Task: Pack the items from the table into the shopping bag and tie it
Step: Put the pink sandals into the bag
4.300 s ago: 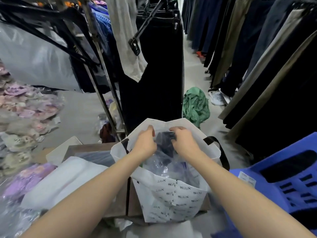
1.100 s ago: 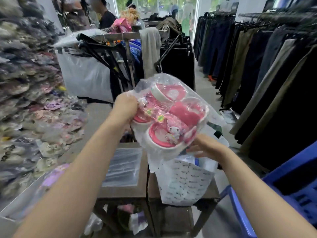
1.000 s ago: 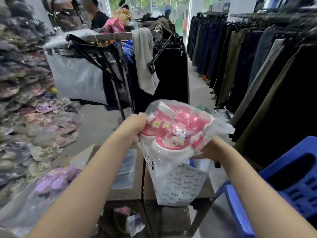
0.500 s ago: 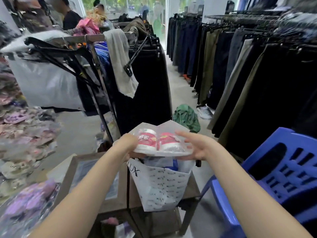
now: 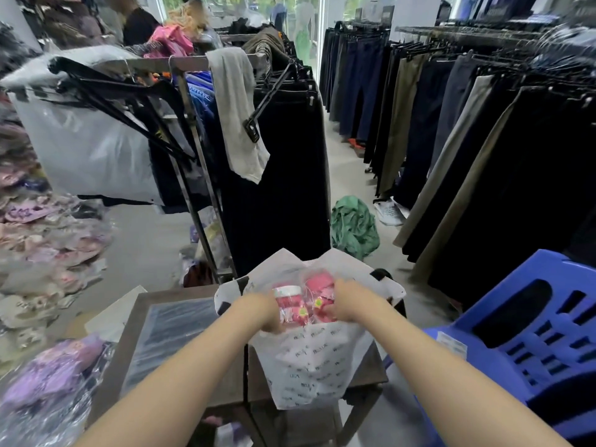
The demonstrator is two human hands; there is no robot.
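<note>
DESK: What do we have at the centre of the frame?

FIELD: We see a person's bare left hand [image 5: 264, 312] and right hand [image 5: 350, 301] at the mouth of a soft white plastic shopping bag printed with small dark lettering [image 5: 309, 366]. The bag stands upright on a dark brown wooden table [image 5: 177, 291]. Between the hands is a packet of pink moulded shoes with white rims, sealed in crinkled clear film [image 5: 301, 304]. It sits partly inside the bag's open top.

DESK: And the grip?

FIELD: We read both hands as clamped on the packet. The left hand's fingers curl round its left edge and the right hand's fold over its right side. We cannot make out the fingertips behind the film.

DESK: What about textures around them?

FIELD: The bag's walls are creased, and its far rim rises in two peaks. A black strap handle [image 5: 382, 274] loops out at its right. Left of the bag, a flat glossy film sleeve with dark contents [image 5: 174, 333] lies on the table. At right we note a blue moulded plastic chair with a slotted back [image 5: 532, 333]. Beyond the table, a limp grey cloth [image 5: 238, 114] drapes over a metal rail of black trousers [image 5: 283, 172]. A crumpled green garment [image 5: 353, 225] lies on the pale floor.
</note>
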